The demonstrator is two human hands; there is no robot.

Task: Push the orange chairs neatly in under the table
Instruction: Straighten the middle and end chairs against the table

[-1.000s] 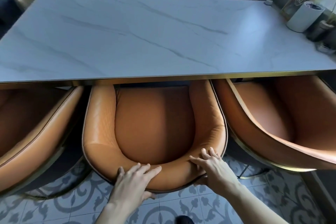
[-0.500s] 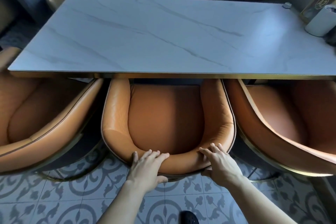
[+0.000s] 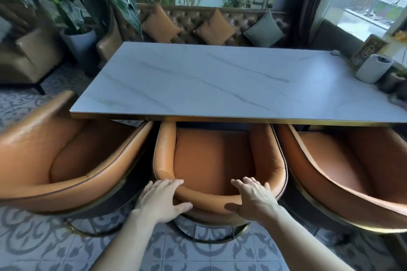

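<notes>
Three orange leather tub chairs stand along the near edge of a white marble table (image 3: 220,86). The middle chair (image 3: 215,160) has its seat front tucked under the tabletop. My left hand (image 3: 161,199) lies flat on the left part of its curved backrest, fingers spread. My right hand (image 3: 253,197) rests on the right part of the same backrest, thumb hooked below the rim. The left chair (image 3: 66,156) is angled and sticks out past the table's left corner. The right chair (image 3: 343,171) is angled too, its seat partly under the table.
A white cylinder (image 3: 373,68), a framed sign (image 3: 366,50) and small pots stand at the table's right end. A tufted sofa (image 3: 187,22) with cushions runs behind the table. A potted plant (image 3: 77,20) and an armchair (image 3: 28,57) stand at the back left. Patterned tiles cover the floor.
The view has pulled back and tilted up, showing the sofa and windows. The middle chair sits farther from me. Both hands stay on its backrest, set wider apart.
</notes>
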